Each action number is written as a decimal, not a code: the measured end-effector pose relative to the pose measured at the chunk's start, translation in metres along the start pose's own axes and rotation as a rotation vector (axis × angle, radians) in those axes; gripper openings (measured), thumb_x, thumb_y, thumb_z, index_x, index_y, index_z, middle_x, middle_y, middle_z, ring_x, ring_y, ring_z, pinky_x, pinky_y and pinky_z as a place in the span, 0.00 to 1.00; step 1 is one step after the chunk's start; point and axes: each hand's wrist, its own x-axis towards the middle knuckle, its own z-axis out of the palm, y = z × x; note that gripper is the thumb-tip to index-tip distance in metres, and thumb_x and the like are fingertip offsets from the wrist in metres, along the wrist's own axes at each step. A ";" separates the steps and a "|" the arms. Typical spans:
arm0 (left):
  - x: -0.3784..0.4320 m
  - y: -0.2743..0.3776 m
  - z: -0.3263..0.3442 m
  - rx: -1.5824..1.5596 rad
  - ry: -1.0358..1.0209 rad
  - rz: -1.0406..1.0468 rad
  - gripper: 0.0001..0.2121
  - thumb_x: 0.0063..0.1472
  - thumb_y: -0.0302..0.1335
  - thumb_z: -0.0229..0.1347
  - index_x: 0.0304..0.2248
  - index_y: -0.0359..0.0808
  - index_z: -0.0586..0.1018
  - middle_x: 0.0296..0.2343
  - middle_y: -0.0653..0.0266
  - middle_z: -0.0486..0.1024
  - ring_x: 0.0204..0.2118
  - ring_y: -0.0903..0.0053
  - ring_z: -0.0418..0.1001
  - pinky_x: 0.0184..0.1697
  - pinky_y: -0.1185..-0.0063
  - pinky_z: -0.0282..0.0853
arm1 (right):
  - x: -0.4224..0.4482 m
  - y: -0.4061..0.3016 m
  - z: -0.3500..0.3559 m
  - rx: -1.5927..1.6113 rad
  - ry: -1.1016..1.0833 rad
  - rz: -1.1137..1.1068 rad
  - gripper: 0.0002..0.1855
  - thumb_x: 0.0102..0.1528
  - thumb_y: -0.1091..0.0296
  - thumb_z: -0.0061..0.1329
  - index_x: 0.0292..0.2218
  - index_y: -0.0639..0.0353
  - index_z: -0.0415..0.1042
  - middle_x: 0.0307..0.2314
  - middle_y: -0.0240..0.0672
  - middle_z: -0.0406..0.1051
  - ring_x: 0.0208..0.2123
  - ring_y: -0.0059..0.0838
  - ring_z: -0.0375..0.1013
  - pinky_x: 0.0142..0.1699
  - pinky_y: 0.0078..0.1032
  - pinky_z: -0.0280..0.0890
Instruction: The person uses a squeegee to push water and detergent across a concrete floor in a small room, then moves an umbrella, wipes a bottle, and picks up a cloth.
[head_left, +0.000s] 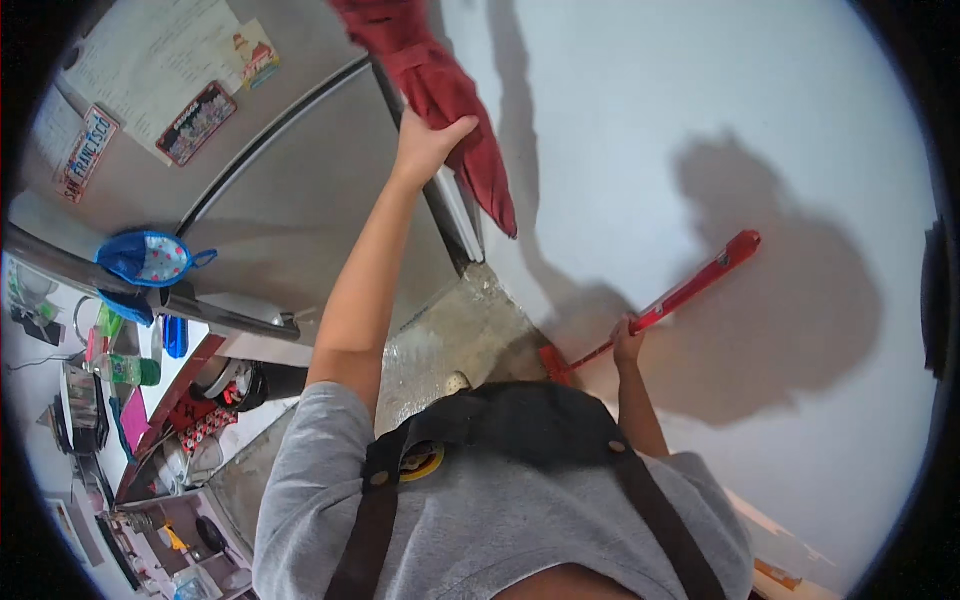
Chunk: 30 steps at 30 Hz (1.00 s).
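Observation:
My left hand (435, 142) is raised at the top middle, closed on a hanging red cloth (480, 161) near the upper edge of the refrigerator. My right hand (628, 341) grips the red handle (697, 281) of a long tool, whose thin shaft runs down to a red head (555, 365) by the floor at the wall's foot. Whether that head is a broom or another tool cannot be told. The cloth's upper part leaves the picture at the top, and its lower tip hangs before the white wall (675, 112).
The steel refrigerator (337, 195) stands left, with magnets, papers and a blue pot holder (146, 259) on its handle. A cluttered white table (169, 367) and a compartmented tray (180, 555) are at the lower left. The floor (450, 330) looks wet or shiny.

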 end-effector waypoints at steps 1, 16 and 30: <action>0.004 0.005 0.005 -0.007 -0.009 0.027 0.33 0.38 0.30 0.62 0.43 0.31 0.61 0.39 0.59 0.65 0.42 0.74 0.63 0.46 0.78 0.58 | 0.004 0.000 -0.009 0.010 0.009 -0.027 0.07 0.50 0.67 0.42 0.23 0.57 0.60 0.12 0.22 0.54 0.13 0.13 0.55 0.17 0.14 0.52; 0.010 -0.050 0.020 0.037 0.567 0.183 0.14 0.44 0.22 0.57 0.31 0.31 0.68 0.28 0.66 0.70 0.31 0.78 0.68 0.38 0.81 0.61 | -0.004 -0.002 -0.018 -0.059 0.079 -0.102 0.11 0.51 0.70 0.38 0.18 0.55 0.58 0.10 0.22 0.52 0.11 0.13 0.53 0.16 0.13 0.50; 0.092 -0.150 0.011 0.301 0.737 0.168 0.21 0.41 0.21 0.56 0.37 0.23 0.65 0.36 0.44 0.67 0.40 0.58 0.66 0.43 0.74 0.59 | -0.001 -0.004 0.006 -0.127 0.130 -0.106 0.14 0.51 0.69 0.37 0.16 0.55 0.53 0.09 0.25 0.52 0.10 0.15 0.52 0.16 0.16 0.49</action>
